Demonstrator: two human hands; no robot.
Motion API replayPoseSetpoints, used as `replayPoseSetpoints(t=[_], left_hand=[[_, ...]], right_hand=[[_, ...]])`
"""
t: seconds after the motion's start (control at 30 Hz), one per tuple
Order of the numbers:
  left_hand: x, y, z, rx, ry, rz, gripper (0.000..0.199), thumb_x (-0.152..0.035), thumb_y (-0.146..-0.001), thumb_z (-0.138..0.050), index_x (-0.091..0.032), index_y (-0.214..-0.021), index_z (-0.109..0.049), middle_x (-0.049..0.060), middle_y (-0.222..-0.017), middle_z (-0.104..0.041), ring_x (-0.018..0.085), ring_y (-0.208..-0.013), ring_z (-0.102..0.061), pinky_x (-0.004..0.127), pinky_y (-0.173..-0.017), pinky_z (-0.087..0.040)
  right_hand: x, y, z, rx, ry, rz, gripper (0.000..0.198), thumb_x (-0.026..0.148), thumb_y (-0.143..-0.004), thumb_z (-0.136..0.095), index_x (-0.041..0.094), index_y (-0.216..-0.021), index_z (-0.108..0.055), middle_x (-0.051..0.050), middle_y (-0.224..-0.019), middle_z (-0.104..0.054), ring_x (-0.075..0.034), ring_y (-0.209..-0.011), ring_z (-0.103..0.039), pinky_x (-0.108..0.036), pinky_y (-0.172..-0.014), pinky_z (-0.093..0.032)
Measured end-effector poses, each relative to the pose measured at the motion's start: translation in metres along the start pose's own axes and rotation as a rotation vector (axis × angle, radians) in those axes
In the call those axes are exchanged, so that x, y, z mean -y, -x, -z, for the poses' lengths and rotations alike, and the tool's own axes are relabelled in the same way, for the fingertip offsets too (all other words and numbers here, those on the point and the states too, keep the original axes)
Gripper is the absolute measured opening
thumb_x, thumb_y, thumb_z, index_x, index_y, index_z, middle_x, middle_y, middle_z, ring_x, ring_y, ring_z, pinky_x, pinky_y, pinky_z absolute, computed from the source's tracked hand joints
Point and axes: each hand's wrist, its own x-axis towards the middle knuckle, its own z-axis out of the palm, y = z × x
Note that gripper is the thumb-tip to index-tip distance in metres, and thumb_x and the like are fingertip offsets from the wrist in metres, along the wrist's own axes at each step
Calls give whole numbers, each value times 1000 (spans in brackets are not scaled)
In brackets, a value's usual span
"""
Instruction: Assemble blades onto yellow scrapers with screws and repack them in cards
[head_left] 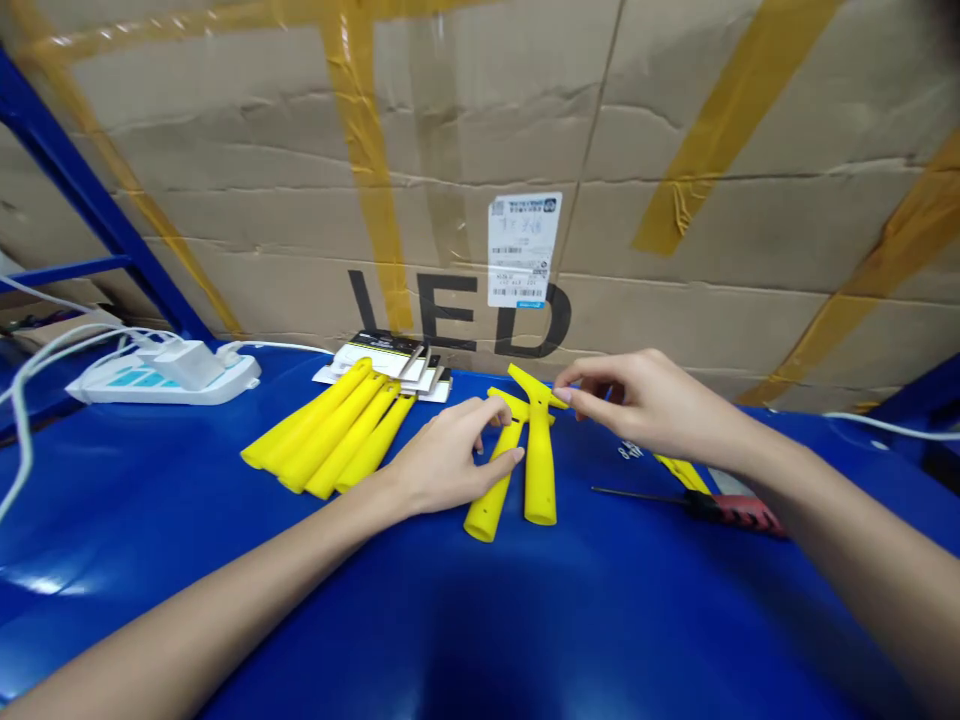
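Two yellow T-shaped plastic pieces with hollow handles lie side by side in front of me: a left T-shaped piece (491,505) and a right T-shaped piece (540,470). My left hand (450,455) is over the left one, thumb and index finger apart around its neck, not closed on it. With thumb and fingertips, my right hand (637,400) pinches the right end of the right piece's crossbar. Beside my right wrist lies a screwdriver (739,512) with a red and black handle, near small screws (630,451) and another yellow piece (684,472).
Several yellow handles (330,425) lie in a row at left, by a stack of printed cards (382,352). A white power strip (165,375) with cables stands far left. Behind the blue table surface (480,620) rises a large taped cardboard box (465,150).
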Motion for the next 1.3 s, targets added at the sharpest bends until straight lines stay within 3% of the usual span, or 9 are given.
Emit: replayPoseSetpoints(t=[0.17,0.3,0.4,0.53,0.73,0.9,1.03,1.17,1.3], left_hand=[[-5,6,3,58,34,5,24,-22,-91,-59,-23,-114,-64,4,-120,-63,18,-90,-59,33,-79,-49],[-5,7,8,92,-5,69,18,-18,-89,-57,-24,-104,-65,3,-119,-62,20,-98,-61,35,-87,-49],[-1,12,9,91,-63,77,14,-25,-91,-58,-24,-104,-62,5,-114,-63,23,-102,-62,39,-92,-50],[5,16,10,100,-89,91,26,-21,-94,-50,-25,-119,-55,7,-121,-63,25,-111,-63,42,-98,-49],[0,13,15,-79,-83,98,30,-16,-92,-50,-24,-119,-57,8,-122,-64,26,-116,-61,43,-101,-48],[-6,10,18,-221,-67,13,20,-21,-97,-50,-24,-115,-57,5,-117,-65,22,-111,-62,38,-99,-48],[-14,3,24,-72,0,-6,22,-30,-101,-50,-27,-123,-53,5,-125,-67,23,-116,-62,38,-100,-48],[-28,-14,33,76,11,-15,45,-30,-99,-54,-31,-143,-42,7,-127,-68,26,-116,-65,39,-95,-51],[-45,-34,33,163,-128,-62,46,-29,-97,-54,-33,-143,-48,5,-117,-72,25,-103,-68,38,-87,-51]], right_hand=[[-15,4,13,34,16,-46,28,40,-96,-53,21,-98,-75,0,-74,-75,-16,-64,-65,-28,-61,-43],[-21,3,8,45,38,-84,30,41,-96,-53,22,-103,-75,-3,-86,-78,-20,-74,-70,-30,-66,-48],[-22,2,-6,64,48,-91,39,46,-96,-56,21,-121,-72,-7,-112,-78,-23,-87,-73,-34,-77,-53],[-19,1,-25,167,31,-22,63,53,-95,-60,23,-150,-52,-10,-139,-67,-28,-106,-71,-41,-93,-54],[-19,0,-33,249,45,34,39,40,-101,-54,20,-130,-71,-11,-138,-68,-32,-126,-63,-45,-108,-46],[-20,1,-15,178,-6,29,48,43,-99,-57,21,-140,-63,-10,-138,-68,-30,-121,-67,-42,-103,-49],[-29,9,23,90,91,-84,29,38,-97,-59,21,-111,-78,-8,-107,-80,-24,-92,-74,-34,-81,-54],[-50,26,54,218,247,-246,21,33,-91,-65,21,-102,-79,-8,-95,-79,-24,-83,-72,-32,-69,-51],[-68,38,59,328,330,-437,19,25,-80,-74,18,-97,-80,-11,-85,-77,-25,-75,-71,-32,-60,-49]])
